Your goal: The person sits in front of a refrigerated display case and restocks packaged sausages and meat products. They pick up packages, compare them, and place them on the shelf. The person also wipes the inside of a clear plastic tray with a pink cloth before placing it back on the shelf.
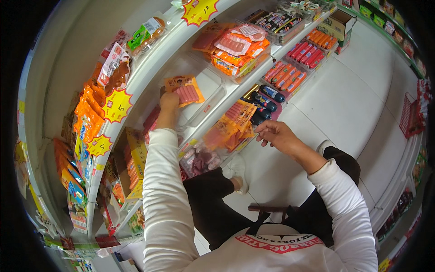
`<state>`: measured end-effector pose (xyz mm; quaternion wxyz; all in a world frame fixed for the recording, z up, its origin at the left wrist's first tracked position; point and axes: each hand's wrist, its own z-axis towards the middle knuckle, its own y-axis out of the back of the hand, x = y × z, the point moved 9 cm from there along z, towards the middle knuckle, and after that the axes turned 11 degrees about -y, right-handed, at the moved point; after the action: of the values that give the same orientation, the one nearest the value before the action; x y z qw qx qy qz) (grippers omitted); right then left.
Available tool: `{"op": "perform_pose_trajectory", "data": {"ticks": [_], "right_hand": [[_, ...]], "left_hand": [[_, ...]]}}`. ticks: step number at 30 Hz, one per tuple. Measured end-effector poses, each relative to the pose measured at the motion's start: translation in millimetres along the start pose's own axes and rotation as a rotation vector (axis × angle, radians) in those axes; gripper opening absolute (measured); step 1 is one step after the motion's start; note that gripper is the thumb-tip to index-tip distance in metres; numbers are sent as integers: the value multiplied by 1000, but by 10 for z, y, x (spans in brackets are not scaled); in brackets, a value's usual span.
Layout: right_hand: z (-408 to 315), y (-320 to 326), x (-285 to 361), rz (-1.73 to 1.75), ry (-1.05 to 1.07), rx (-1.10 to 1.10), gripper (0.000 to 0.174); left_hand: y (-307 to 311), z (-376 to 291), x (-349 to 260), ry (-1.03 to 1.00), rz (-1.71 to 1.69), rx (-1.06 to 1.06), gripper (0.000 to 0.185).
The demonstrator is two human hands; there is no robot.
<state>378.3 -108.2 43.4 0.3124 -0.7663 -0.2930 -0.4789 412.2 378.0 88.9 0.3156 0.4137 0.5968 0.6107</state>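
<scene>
My left hand (pixel 169 101) grips the left edge of an orange plastic pack of pink sausages (pixel 188 95). That pack is over a clear plastic bin (pixel 207 108) on the middle shelf, and some of my fingers are hidden behind it. Lower and to the right, my right hand (pixel 278 136) hangs with its fingers loosely bent and nothing visible in them. Just left of it, on the bottom shelf, similar orange sausage packs (pixel 238 114) are piled up. Dark-wrapped thick sausages (pixel 265 101) lie beyond that pile, close to the right fingertips.
Another clear bin (pixel 249 69) holds stacked sausage packs farther along the middle shelf. Red-wrapped sausages (pixel 306 53) fill trays below. The upper shelf edge (pixel 149 69) with yellow price tags curves past my left arm. A wooden stool (pixel 272 209) is between my legs; a red basket (pixel 409 114) stands right.
</scene>
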Motion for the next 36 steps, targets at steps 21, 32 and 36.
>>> {"op": "perform_pose_trajectory", "data": {"ticks": [21, 32, 36], "right_hand": [[75, -166, -203, -423, 122, -88, 20], [-4, -213, -173, -566, 85, -65, 20], [-9, -273, -205, -594, 88, -48, 20]], "left_hand": [[376, -419, -727, -153, -772, 299, 74], [126, -386, -258, 362, -1517, -156, 40], [236, -247, -363, -11, -209, -55, 30]]}}
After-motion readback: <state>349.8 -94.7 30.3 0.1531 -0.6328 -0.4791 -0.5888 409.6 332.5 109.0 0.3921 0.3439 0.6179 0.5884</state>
